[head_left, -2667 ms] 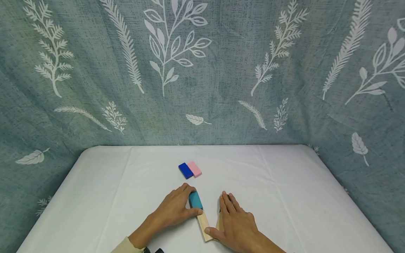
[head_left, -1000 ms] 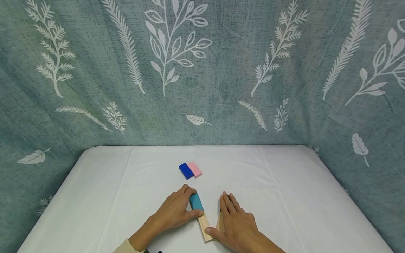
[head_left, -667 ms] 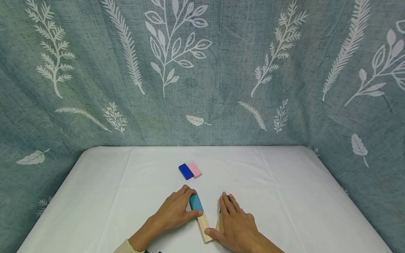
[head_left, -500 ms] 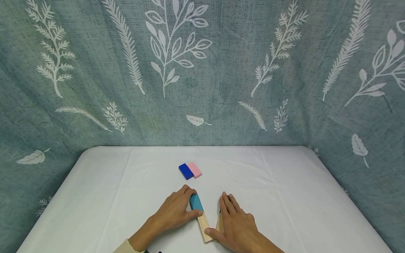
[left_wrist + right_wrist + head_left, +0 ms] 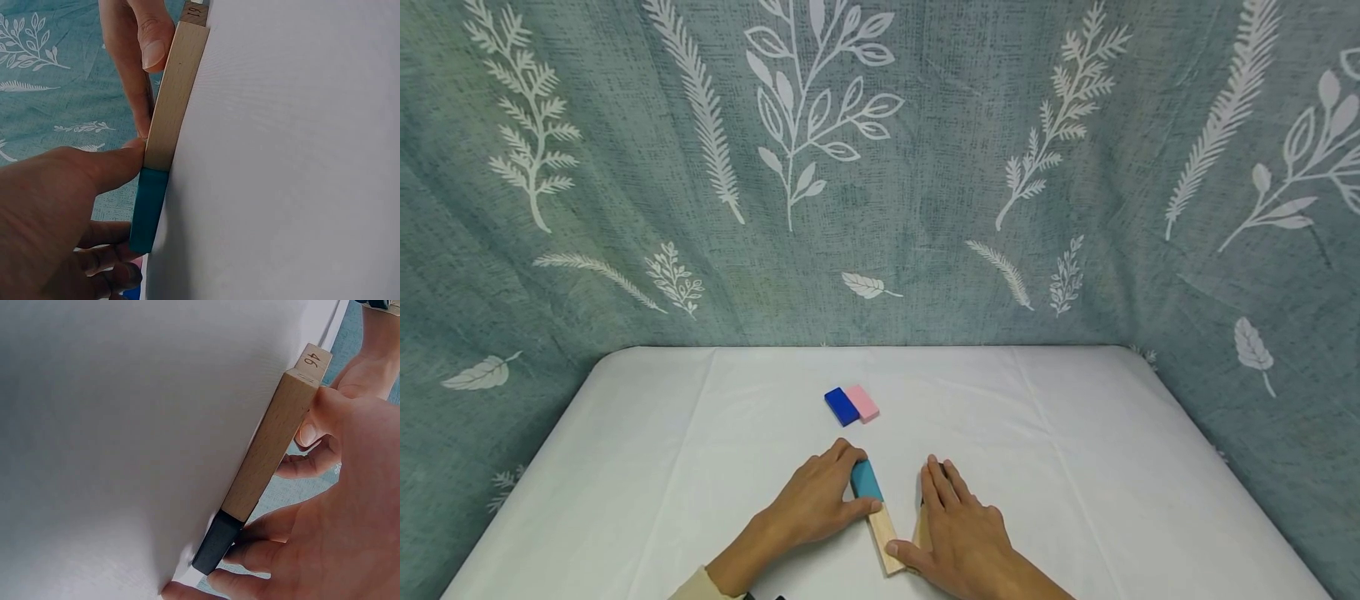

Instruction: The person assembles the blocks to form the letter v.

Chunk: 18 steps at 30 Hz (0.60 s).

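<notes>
At the lower left of the head view, a beige sleeve point(image 5: 700, 587) ends at the wrist, and from it the left hand point(image 5: 812, 496) reaches in over the white-covered desk point(image 5: 1060, 433). Its grip is closed on a teal block point(image 5: 867, 481): the fingertips curl over the far end while the thumb presses near the other end. Farther back, well apart from both hands, a dark blue block point(image 5: 842, 406) lies with its long side against a pink block point(image 5: 862, 403), both at a slant.

The teal block meets a pale wooden block point(image 5: 886, 542) end to end, the two making one slanting line on the desk. Just right of that line is a brown wooden block point(image 5: 269, 444), mostly covered from above; a black block point(image 5: 217, 542) continues it at the far end. The near ends of the two wooden blocks come together, so the rows spread apart into a V. A pale end beside the brown one reads 46.

Rightmost, the right hand point(image 5: 962, 529) lies over the brown and black row, its fingers extended and its grip released, with the thumb resting on the pale wooden block's near end. A grey-green curtain point(image 5: 940, 183) with white leaf patterns hangs behind.
</notes>
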{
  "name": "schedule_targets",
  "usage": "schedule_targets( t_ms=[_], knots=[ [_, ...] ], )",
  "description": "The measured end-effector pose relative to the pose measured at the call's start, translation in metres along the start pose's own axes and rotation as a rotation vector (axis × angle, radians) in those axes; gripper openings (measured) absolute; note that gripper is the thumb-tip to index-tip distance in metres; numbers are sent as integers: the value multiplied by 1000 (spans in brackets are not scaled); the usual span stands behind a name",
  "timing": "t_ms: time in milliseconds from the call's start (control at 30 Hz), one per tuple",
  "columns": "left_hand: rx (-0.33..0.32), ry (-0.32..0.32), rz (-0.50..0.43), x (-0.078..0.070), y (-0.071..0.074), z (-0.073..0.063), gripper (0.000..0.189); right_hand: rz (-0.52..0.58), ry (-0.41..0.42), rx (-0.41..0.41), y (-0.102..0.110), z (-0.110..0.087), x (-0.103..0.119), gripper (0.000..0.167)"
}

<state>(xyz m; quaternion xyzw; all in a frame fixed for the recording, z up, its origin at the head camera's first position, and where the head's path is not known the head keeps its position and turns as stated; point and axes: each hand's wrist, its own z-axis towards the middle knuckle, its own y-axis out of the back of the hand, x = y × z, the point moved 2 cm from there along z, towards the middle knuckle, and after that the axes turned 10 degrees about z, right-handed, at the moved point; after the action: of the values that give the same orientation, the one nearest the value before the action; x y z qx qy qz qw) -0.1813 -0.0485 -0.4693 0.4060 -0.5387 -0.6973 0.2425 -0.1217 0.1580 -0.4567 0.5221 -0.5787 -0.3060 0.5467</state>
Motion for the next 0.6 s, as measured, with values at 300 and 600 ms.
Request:
schedule_targets(
  t_ms=[300,600],
  knots=[
    [8,2,3,-1,0,-1,62,7,3,9,0,0,-1,118],
    [16,15,0,0,-1,-1,70,28,32,-23,2,-1,-2,116]
  ],
)
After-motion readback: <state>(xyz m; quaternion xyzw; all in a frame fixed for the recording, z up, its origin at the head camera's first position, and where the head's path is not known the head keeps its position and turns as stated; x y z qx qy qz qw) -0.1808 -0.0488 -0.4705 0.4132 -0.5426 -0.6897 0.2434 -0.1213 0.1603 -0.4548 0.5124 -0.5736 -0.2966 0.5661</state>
